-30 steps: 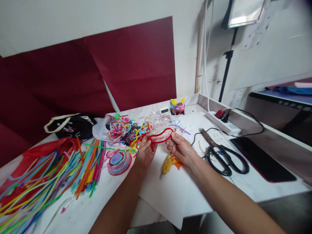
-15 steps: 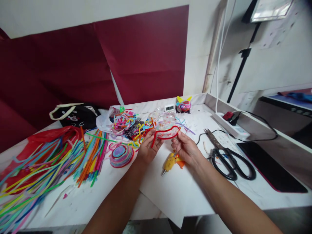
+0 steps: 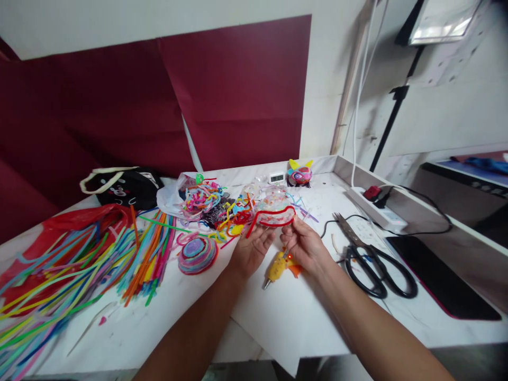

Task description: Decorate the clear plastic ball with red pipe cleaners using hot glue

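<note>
A clear plastic shell (image 3: pixel 273 218), edged with a red pipe cleaner (image 3: pixel 272 211), is held up above the white paper. At its right end my right hand (image 3: pixel 305 246) pinches the edge between thumb and fingers. My left hand (image 3: pixel 254 251) supports the lower left side with curled fingers, beside the loose tail of the pipe cleaner. Beneath my hands a yellow glue gun (image 3: pixel 277 267) lies on the paper, its nozzle toward me and a small red light lit. Left of my left hand sits a dome wrapped in coloured pipe cleaners (image 3: pixel 197 254).
Bundles of pipe cleaners (image 3: pixel 146 254) cover the left side, partly on a red bag (image 3: pixel 75 217). Scraps (image 3: pixel 204 198) are heaped at the back near a timer (image 3: pixel 277 178) and a yellow-eared ball (image 3: pixel 299 173). Scissors (image 3: pixel 367 256), a phone (image 3: pixel 440 275) and a power strip (image 3: pixel 377 207) lie right.
My left hand has shifted slightly lower and to the right under the shell, its fingers loosened from the left end. My right hand keeps its pinch at the right end.
</note>
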Tool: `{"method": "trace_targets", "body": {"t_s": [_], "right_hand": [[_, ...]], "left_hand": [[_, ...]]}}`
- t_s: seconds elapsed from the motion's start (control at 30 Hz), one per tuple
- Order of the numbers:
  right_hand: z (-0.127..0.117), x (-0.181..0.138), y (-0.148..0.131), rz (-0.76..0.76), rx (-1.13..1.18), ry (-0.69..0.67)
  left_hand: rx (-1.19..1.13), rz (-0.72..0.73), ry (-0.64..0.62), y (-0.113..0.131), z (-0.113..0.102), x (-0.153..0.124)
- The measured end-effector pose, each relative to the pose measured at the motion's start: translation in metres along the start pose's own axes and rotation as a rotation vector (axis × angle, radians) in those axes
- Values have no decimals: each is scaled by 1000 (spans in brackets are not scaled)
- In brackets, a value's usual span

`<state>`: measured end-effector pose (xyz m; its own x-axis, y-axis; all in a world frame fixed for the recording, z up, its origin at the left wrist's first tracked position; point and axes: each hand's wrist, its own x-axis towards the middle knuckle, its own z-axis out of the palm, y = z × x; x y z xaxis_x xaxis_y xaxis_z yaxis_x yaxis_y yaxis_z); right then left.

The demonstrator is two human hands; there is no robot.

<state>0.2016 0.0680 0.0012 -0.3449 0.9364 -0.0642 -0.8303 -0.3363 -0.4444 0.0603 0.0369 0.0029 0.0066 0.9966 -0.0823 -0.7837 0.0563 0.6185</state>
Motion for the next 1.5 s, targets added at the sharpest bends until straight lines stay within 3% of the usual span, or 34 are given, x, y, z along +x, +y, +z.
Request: {"method": "trace_targets", "body": {"t_s": [0.13, 0.4, 0.53, 0.6, 0.7, 0.83, 1.03, 1.27, 1.33, 1.5], "right_hand": [[1, -2, 3, 13, -2, 0], [6, -7, 9, 95, -99, 13], [6, -8, 8, 136, -324, 62], [4, -8, 6, 50, -527, 126], [0, -8, 1, -235, -801, 228], [2, -10, -6, -481, -980, 273], [5, -11, -17, -619, -1141, 203], [7, -29, -51, -684, -1532, 163], [15, -32, -53, -734, -1628, 68], [39, -19, -48, -898, -1823, -329]], "left_hand": [[84, 72, -81, -4, 1, -4], [58, 203, 11, 0, 4, 0], [91, 240, 79, 7, 4, 1], [127, 251, 92, 10, 3, 1], [174, 258, 98, 11, 1, 2], [197, 248, 105, 10, 0, 3], [255, 244, 78, 9, 0, 2], [261, 234, 63, 9, 2, 2], [270, 221, 53, 9, 3, 1], [300, 194, 20, 10, 4, -1]]}}
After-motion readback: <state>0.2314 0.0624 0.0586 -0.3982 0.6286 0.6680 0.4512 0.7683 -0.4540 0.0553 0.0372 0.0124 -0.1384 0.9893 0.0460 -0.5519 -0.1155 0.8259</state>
